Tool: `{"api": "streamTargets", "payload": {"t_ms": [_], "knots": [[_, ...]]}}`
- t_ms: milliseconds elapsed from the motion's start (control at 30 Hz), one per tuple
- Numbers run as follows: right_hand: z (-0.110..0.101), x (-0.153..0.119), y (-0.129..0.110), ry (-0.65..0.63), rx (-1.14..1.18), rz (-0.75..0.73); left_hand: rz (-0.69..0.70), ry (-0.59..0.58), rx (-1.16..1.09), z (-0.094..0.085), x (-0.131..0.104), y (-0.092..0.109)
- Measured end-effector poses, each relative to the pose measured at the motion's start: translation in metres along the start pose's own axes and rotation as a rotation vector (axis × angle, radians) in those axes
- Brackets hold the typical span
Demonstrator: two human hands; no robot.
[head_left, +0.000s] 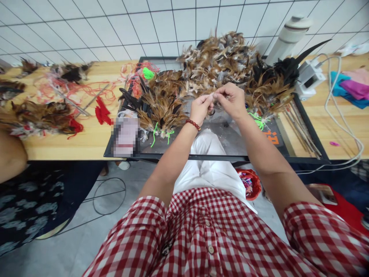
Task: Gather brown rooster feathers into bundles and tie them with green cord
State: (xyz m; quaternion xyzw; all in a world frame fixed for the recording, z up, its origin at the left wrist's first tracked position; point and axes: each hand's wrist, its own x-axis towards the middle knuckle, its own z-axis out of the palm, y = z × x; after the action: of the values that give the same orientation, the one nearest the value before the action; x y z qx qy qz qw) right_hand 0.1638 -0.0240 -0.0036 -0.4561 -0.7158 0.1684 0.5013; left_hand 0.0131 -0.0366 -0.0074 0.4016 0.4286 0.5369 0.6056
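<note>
Hands (201, 109) (231, 100) meet above tray (232, 140), between feather bunches (164, 111), behind its front edge

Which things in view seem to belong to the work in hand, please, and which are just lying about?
Likely part of the work, being around the left hand and right hand:
feather pile
feather bundles
green string
tray

Likely just lying about, away from the hands:
white bottle
white charger
purple cloth

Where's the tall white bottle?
In the head view, the white bottle is at the upper right, close to the tiled wall, just behind the black feathers.
</note>
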Motion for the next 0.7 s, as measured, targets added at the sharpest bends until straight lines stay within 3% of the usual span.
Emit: {"api": "streamTargets", "payload": {"t_ms": [200,300,500,700], "knots": [[0.0007,0.0051,0.0021,0.065,0.197,0.145,-0.088,0.009,-0.076,-0.0015,0.0016,-0.0013],[-0.0001,0.0065,0.0006,0.001,0.338,0.226,-0.117,-0.001,-0.111,-0.0024,0.0011,-0.0024],[0.0005,0.0030,-0.0058,-0.127,0.471,0.238,-0.078,-0.097,-0.045,-0.0025,-0.0008,-0.0032],[0.0024,0.0063,-0.0022,-0.030,0.400,0.231,0.059,-0.165,0.024,-0.0017,0.0016,-0.0063]]}}
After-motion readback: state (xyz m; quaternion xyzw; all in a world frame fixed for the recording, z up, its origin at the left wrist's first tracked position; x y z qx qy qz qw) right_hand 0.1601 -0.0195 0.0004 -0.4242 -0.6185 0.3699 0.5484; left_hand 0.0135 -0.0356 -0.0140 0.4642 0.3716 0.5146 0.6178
